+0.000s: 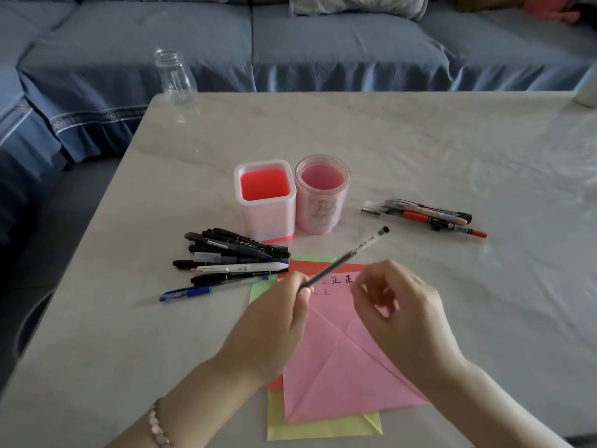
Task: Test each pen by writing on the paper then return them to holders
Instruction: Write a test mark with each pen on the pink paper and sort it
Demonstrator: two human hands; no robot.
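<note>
Left hand (pixel 274 321) pinches a slim, part-clear black pen (pixel 352 253).

Left hand (pixel 274 321) and right hand (pixel 397 312) bare, forearms uncovered; bracelet (pixel 157 425) of pale rounded beads on left wrist

home living room, blue-covered sofa (pixel 226 43) behind pale table (pixel 420 150)

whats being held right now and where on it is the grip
The left hand pinches a thin black pen at its lower end; the rest angles up and away. The right hand is blurred: cannot tell if it holds anything.
</note>
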